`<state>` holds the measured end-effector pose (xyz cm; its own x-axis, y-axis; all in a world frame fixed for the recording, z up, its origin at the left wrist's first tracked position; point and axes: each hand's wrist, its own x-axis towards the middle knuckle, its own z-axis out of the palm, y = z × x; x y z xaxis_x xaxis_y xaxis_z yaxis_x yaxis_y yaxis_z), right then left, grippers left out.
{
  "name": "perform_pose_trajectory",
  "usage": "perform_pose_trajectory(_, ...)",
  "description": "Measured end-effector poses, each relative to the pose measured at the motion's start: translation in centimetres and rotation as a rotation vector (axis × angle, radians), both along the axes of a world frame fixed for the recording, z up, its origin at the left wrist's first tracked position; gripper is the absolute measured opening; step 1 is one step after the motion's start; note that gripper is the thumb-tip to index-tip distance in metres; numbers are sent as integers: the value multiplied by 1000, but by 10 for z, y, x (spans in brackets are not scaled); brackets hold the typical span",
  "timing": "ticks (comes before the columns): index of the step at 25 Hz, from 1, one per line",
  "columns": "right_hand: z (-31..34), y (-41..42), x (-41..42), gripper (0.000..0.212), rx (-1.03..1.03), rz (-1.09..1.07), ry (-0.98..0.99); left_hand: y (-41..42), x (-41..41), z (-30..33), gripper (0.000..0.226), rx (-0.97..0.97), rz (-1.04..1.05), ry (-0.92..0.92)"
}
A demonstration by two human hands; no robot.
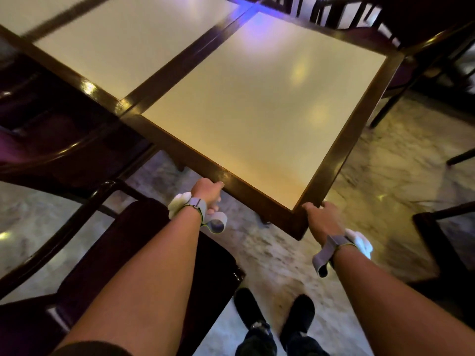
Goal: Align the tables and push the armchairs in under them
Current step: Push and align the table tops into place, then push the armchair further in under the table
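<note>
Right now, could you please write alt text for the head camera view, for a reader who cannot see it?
A person's left hand and right hand grip the near corner of a square, dark-framed, pale-topped table, which sits against a second matching table. Dark wooden armchairs, one near armchair by the left arm, stand on a marbled floor.

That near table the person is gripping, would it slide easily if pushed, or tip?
The near table looks rigid and fairly heavy: a thick wooden frame. On the polished stone floor it would probably slide rather than tip. Both the left hand and right hand hold its edge, suggesting real weight.
</note>
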<state>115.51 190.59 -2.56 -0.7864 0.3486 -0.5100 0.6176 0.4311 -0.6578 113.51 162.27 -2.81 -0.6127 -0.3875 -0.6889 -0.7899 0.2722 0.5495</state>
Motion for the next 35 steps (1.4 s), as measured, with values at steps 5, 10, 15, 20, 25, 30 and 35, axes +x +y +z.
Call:
perform_pose_trajectory(5, 39, 2, 32, 26, 119, 213, 106, 12, 40, 26, 31, -2, -165, 13)
perform_pose_trajectory(10, 66, -7, 85, 18, 205, 379, 235, 5, 98, 44, 32, -331, -463, 128)
perform_pose_trajectory(15, 90, -23, 168, 15, 229, 460, 319, -12, 204, 91, 25, -428, -559, 193)
perform_pose_trajectory(20, 102, -47, 248, 17, 236, 644, 260, -49, 292, 116, 26, -482, -619, 97)
perform_pose_trajectory(25, 109, -106, 316, 20, 191, 796, 215, -111, 367, 130, 28, -588, -723, 32)
perform_pose_trajectory(30, 116, -178, 362, 19, -29, 877, 27, -190, 414, 145, 28, -723, -809, -12)
perform_pose_trajectory(35, 129, -276, 407, 25, -55, 925, -66, -285, 449, 159, 23, -773, -838, 6)
